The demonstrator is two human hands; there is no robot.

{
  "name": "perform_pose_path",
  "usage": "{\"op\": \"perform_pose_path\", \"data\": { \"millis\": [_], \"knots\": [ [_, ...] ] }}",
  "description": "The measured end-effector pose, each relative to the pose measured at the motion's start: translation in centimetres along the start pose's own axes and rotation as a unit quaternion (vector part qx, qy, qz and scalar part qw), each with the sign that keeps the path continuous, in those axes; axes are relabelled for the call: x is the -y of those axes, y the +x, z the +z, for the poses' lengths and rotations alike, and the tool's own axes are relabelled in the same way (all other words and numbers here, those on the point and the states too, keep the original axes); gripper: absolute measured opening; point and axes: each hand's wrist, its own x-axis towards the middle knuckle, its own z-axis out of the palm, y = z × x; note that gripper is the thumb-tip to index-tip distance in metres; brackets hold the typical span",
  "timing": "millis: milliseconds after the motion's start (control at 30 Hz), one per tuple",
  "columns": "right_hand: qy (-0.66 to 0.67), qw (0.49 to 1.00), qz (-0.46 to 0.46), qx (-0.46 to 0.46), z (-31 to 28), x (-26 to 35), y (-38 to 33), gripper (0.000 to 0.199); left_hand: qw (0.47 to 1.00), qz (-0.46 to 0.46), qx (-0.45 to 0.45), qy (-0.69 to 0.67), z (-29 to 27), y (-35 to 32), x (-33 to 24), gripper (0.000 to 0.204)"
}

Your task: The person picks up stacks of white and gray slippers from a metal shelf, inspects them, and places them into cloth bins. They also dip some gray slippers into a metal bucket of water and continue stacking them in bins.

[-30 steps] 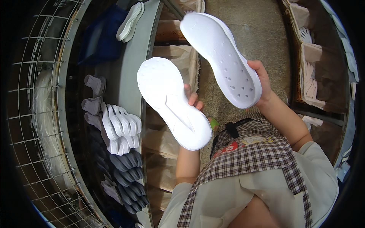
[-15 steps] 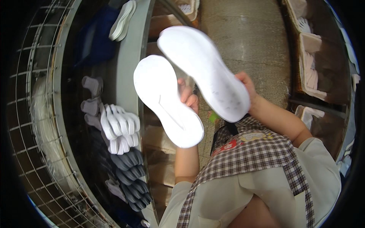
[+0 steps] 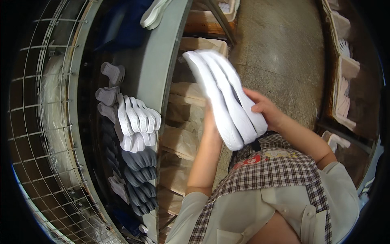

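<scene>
So the three white soles [image 3: 226, 99] are gathered into one bundle up off the shelf [image 3: 158, 61], over the near-middle of the aisle. Looks like the gathering's done, I'd say; they're not set down anywhere yet. Right hand [image 3: 266, 110] has its thumb and fingers closed on the bundle's right side. Left hand [image 3: 210, 124] is mostly tucked behind, so can't tell how tight. They're plain, wavy-edged, standing on edge side by side, far ends leaning left, slightly blurry there.

1 head-worn fisheye looks down, near the apron [image 3: 276, 177]; the rim seems murky.
</scene>
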Motion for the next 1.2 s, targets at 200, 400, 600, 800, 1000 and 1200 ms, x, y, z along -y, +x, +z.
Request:
{"op": "perform_pose_path", "data": {
  "millis": [200, 400, 600, 800, 1000, 1200],
  "knots": [
    [0.142, 0.985, 0.096, 0.034, 1.4, -0.2, 2.6, 0.069, 0.985, -0.111, 0.004, -0.131, -3.9, 0.7, -1.6, 0.045],
    [-0.021, 0.996, 0.017, -0.089, 1.3, 0.5, 5.7, 0.056, 0.982, -0.023, 0.018, -0.184, -7.7, 5.3, -8.0, 0.036],
    [-0.083, 0.978, 0.051, -0.185, -2.9, -0.2, 3.5, 0.041, 0.977, 0.014, -0.193, -0.091, -15.0, 20.5, -17.3, 0.046],
    [-0.041, 0.961, 0.093, -0.257, -4.4, -3.7, 1.6, 0.030, 0.937, 0.026, -0.343, -0.069, -19.7, 29.4, -19.4, 0.050],
    [-0.022, 0.943, 0.106, -0.315, -5.5, -4.8, 2.0, 0.025, 0.836, 0.190, -0.513, 0.051, -29.5, 29.2, -23.4, 0.042],
    [0.000, 0.913, 0.117, -0.391, -5.3, -7.1, 0.9, 0.022, 0.735, 0.276, -0.612, -0.092, -43.1, 28.2, -27.6, 0.054]
  ]
}}
